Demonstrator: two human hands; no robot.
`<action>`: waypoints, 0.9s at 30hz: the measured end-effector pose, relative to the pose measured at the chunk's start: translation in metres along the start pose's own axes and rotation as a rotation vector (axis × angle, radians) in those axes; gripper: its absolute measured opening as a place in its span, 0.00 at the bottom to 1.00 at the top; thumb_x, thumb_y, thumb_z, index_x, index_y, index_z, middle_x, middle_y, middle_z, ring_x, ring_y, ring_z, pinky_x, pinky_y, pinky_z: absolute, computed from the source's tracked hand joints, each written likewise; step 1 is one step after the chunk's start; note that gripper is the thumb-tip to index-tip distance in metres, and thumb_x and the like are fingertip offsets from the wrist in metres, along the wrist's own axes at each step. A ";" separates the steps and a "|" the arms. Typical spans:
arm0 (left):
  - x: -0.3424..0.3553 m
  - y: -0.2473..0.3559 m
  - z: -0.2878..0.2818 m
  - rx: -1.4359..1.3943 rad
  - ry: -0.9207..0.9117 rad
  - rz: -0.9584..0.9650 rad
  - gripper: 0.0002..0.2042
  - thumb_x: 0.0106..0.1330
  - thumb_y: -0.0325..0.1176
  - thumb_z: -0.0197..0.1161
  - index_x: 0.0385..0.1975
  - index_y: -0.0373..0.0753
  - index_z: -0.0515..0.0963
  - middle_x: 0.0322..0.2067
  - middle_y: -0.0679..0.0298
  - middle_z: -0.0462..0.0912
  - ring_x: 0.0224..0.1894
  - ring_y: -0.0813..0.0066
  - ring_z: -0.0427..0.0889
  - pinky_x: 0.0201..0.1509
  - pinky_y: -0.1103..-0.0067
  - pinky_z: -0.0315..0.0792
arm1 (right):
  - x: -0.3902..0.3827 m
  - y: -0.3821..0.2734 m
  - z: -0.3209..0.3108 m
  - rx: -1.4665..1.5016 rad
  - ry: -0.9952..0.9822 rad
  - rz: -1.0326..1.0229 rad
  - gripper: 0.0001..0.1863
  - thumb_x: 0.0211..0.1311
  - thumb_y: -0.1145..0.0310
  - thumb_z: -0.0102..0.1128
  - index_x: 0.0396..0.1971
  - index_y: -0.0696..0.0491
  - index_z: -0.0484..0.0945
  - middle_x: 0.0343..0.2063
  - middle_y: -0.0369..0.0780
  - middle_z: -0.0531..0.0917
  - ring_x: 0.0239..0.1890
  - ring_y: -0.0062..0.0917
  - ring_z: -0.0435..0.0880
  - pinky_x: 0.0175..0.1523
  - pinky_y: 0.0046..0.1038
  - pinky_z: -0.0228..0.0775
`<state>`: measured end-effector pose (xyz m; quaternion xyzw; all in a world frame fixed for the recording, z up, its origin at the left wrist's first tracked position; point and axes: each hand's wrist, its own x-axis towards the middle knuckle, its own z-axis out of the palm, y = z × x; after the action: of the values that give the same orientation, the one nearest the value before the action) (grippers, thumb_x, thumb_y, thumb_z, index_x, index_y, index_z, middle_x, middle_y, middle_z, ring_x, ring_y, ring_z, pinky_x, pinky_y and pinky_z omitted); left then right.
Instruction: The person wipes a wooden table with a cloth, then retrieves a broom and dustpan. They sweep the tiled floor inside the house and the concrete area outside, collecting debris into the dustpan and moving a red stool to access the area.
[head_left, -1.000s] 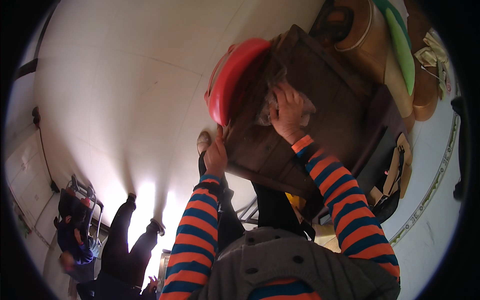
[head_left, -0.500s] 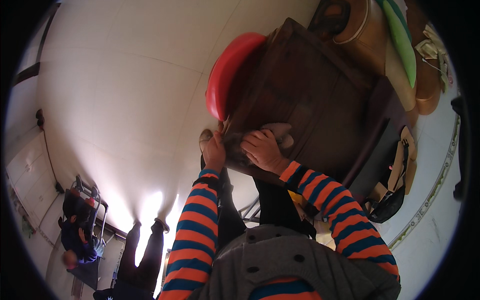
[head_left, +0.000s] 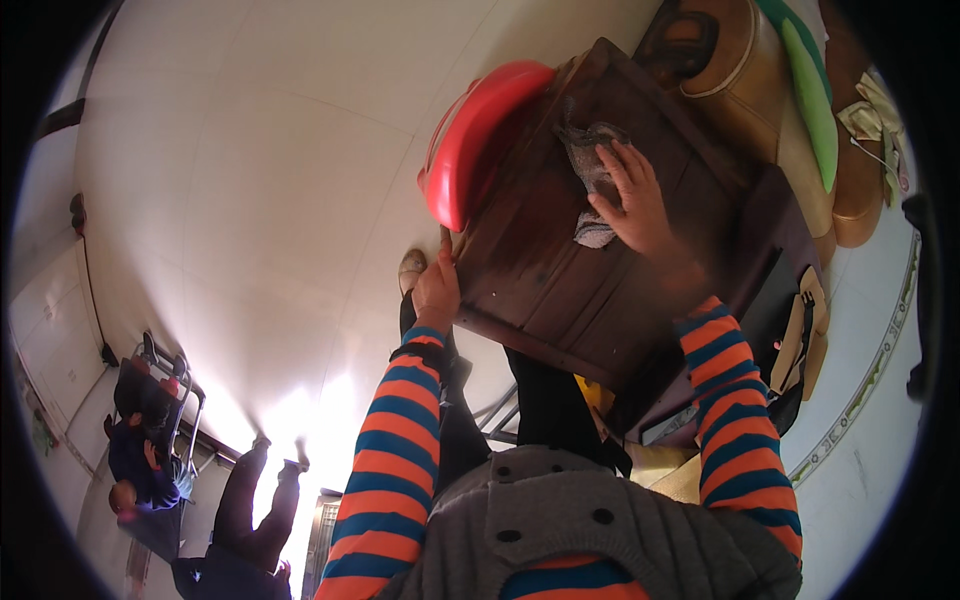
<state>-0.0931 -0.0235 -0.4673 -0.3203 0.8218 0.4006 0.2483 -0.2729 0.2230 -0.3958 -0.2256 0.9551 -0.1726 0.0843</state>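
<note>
A dark brown wooden piece of furniture (head_left: pixel 560 290) with a flat, panelled top stands tilted across the view in front of me. My left hand (head_left: pixel 436 291) is closed at its near left corner, with one finger stretched along the edge. Over the panel, my right hand (head_left: pixel 632 200) has its fingers spread on a crumpled grey cloth (head_left: pixel 590 165). Part of that cloth is hidden under the palm, and a paler bunched end lies by the thumb. Darker, damp-looking patches show on the wood around it.
A red plastic basin-like thing (head_left: pixel 490 130) stands against the far left side. Tan leather seating (head_left: pixel 735 75) with a green cushion (head_left: pixel 812 105) is at the far right. Two people, one seated (head_left: pixel 145 450) and one standing (head_left: pixel 245 515), are at lower left. Cardboard (head_left: pixel 815 335) lies at right.
My right hand has slid away from me and to the right with the cloth, its fingers now spread instead of bunched. My left hand stays near the corner, one finger now extended.
</note>
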 end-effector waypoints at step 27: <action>-0.010 -0.025 -0.005 -0.453 0.274 0.252 0.18 0.65 0.44 0.37 0.36 0.36 0.70 0.27 0.58 0.74 0.31 0.61 0.74 0.39 0.71 0.66 | -0.088 -0.125 0.083 0.225 -0.070 -0.171 0.07 0.41 0.70 0.60 0.19 0.48 0.69 0.20 0.33 0.71 0.27 0.28 0.68 0.33 0.29 0.57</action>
<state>-0.0687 -0.0365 -0.4704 -0.3142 0.7705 0.5546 0.0057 -0.1250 0.1341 -0.4195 -0.3010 0.9035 -0.2773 0.1271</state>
